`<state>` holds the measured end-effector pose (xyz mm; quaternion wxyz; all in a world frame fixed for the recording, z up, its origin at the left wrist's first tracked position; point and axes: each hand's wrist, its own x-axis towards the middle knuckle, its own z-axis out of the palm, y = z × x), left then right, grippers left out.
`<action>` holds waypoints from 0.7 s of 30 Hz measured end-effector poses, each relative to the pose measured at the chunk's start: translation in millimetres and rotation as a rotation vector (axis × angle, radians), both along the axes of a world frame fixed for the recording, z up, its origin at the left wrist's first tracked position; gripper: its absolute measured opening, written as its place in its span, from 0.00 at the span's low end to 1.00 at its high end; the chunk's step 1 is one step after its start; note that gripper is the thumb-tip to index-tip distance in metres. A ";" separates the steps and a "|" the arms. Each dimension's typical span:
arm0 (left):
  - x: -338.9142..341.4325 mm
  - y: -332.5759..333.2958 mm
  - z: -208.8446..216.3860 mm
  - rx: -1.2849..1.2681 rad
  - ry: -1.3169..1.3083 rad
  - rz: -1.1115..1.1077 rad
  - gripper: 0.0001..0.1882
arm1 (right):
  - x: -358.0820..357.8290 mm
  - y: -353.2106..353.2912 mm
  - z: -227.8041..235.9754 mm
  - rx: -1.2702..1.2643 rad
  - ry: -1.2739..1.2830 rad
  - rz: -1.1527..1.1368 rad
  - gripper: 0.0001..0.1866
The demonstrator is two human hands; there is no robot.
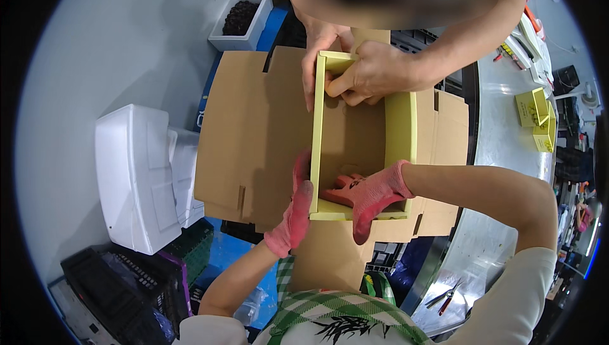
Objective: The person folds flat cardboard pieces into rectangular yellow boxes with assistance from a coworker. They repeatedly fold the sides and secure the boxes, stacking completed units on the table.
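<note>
A pale yellow open box stands lengthwise before me, its inside bottom brown. My left hand, in a pink knitted glove, holds the box's left wall from outside near the close corner; some of its fingers are hidden. Over the near end wall goes my right hand, also gloved in pink, its fingers inside the box and its thumb outside. At the far end a co-worker's bare right hand holds the left corner. The co-worker's left hand reaches inside against the far wall.
Flat brown cardboard lies under the box. White foam boxes stand on the left, black crates below them. A foam box with dark contents is far left. The metal table at right bears small yellow boxes and scissors.
</note>
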<state>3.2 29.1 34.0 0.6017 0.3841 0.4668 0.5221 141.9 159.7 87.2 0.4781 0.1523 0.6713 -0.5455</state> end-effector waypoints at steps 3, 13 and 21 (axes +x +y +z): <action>-4.4 2.4 2.2 -0.035 0.236 -0.063 0.33 | 1.0 -4.7 -4.3 0.028 -0.037 -0.063 0.62; 0.2 -12.6 -19.5 -0.312 -0.066 -0.079 0.42 | -7.1 5.0 -12.5 -0.030 0.016 0.097 0.60; -13.1 -7.1 -38.2 -0.171 -0.082 -0.209 0.40 | -1.9 1.2 -5.8 0.098 0.267 0.024 0.43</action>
